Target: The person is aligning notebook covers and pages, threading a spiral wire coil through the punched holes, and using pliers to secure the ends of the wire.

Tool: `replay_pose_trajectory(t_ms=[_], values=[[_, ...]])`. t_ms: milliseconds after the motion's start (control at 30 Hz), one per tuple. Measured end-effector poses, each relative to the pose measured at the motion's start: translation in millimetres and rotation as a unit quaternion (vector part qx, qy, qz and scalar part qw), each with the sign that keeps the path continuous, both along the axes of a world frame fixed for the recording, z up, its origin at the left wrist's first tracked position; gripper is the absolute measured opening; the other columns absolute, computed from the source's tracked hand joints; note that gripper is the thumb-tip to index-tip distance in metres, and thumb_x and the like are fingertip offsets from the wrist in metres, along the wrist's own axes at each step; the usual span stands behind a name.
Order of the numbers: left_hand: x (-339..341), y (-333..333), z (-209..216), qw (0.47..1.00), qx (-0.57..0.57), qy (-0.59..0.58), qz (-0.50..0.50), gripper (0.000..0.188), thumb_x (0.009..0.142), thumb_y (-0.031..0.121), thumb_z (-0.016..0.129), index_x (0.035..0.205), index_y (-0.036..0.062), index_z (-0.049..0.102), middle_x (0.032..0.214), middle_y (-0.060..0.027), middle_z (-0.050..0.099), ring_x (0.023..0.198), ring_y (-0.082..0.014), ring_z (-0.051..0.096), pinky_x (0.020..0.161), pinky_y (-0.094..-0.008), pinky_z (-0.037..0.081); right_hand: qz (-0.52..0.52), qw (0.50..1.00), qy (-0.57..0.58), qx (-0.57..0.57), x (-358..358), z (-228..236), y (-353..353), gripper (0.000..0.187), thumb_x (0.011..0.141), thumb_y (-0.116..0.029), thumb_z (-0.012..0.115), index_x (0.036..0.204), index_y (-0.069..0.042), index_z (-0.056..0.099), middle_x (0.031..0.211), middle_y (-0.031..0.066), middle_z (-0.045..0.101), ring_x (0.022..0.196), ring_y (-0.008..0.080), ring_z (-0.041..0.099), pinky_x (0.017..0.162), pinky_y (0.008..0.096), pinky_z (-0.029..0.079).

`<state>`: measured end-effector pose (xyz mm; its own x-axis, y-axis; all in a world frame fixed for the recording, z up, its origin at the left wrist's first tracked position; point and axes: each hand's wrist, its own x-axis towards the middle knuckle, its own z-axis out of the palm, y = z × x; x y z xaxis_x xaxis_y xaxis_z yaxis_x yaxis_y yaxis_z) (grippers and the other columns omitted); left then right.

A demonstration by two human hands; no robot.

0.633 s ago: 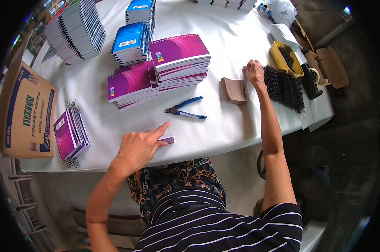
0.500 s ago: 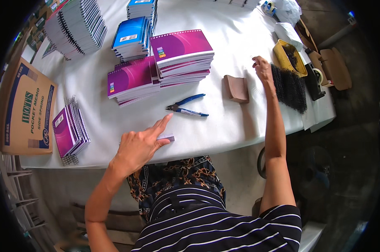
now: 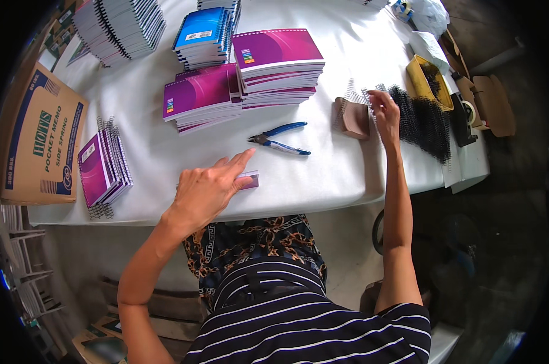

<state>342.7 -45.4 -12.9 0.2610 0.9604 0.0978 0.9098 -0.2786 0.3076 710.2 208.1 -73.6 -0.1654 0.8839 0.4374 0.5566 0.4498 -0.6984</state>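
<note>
My left hand [image 3: 206, 189] rests over a small purple notebook [image 3: 249, 180] near the table's front edge. Its thumb bears on the notebook and its fingers reach forward; most of the notebook is hidden beneath. At the right, my right hand [image 3: 385, 115] pinches a thin wire binding coil [image 3: 351, 91], which extends leftward behind a brown block [image 3: 353, 119]. Beside that hand lies a heap of black binding coils [image 3: 420, 127]. Blue-handled cutting pliers [image 3: 280, 139] lie with handles spread, ahead of my left hand.
Purple notebooks [image 3: 277, 51] and blue notebooks [image 3: 200, 36] stand in stacks toward the back. At left, several coil-threaded notebooks [image 3: 98, 170] sit beside a cardboard box [image 3: 44, 136]. A yellow tray [image 3: 429, 82] holds more coils at right, near a black tape dispenser [image 3: 462, 118].
My right hand has drawn back slightly toward me, with a wire coil now showing at its fingers. My left hand stays on the small notebook. The whole view has shifted a little.
</note>
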Motion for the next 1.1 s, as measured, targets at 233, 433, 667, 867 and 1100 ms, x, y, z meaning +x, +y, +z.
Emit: replay_pose_trajectory(t_ms=[233,433,667,867,1100], values=[[1,4,-2,1.0,-0.014,0.0,-0.006,0.053,0.097,0.041,0.055,0.147,0.025,0.045,0.12,-0.0095,0.068,0.083,-0.0303,0.071,0.064,-0.0399,0.057,-0.023,0.909,0.356,-0.216,69,59,64,0.029,0.105,-0.012,0.045,0.107,0.007,0.066,0.081,0.0068,0.062,0.061,0.0041,0.049,0.048,0.0198,0.037],[-1,-3,-4,1.0,0.004,-0.001,0.01,0.053,0.097,0.039,0.056,0.146,0.0228,0.046,0.119,-0.009,0.069,0.084,-0.0297,0.071,0.064,-0.0402,0.057,0.311,0.948,0.016,-0.058,-94,87,-98,0.033,0.082,0.007,0.07,0.112,-0.006,0.073,0.099,0.0067,0.072,0.084,0.0131,0.063,0.074,0.0285,0.052],[3,-1,5,1.0,0.016,0.02,0.001,0.054,0.096,0.036,0.058,0.146,0.0181,0.046,0.12,-0.0097,0.068,0.089,-0.0293,0.07,0.067,-0.0401,0.057,0.357,0.911,0.051,-0.202,-154,62,-162,0.023,0.081,0.003,0.073,0.103,-0.004,0.074,0.093,0.0084,0.066,0.082,0.021,0.066,0.072,0.0351,0.054],[0,0,-2,0.995,0.096,0.021,-0.029,0.06,0.093,0.033,0.061,0.147,0.0138,0.044,0.121,-0.0095,0.067,0.095,-0.0286,0.069,0.073,-0.0392,0.057,0.392,0.89,0.002,-0.233,-148,60,-162,0.024,0.085,0.0,0.07,0.108,-0.007,0.073,0.092,0.0081,0.065,0.081,0.0202,0.063,0.073,0.0342,0.051],[6,-2,1,0.998,0.057,0.036,0.008,0.063,0.089,0.035,0.065,0.146,0.0168,0.046,0.121,-0.0055,0.068,0.088,-0.0246,0.071,0.066,-0.0364,0.058,0.342,0.92,-0.187,-0.044,-149,63,-172,0.022,0.091,-0.013,0.064,0.108,-0.004,0.054,0.093,0.0121,0.056,0.087,0.0332,0.061,0.072,0.0441,0.051]])
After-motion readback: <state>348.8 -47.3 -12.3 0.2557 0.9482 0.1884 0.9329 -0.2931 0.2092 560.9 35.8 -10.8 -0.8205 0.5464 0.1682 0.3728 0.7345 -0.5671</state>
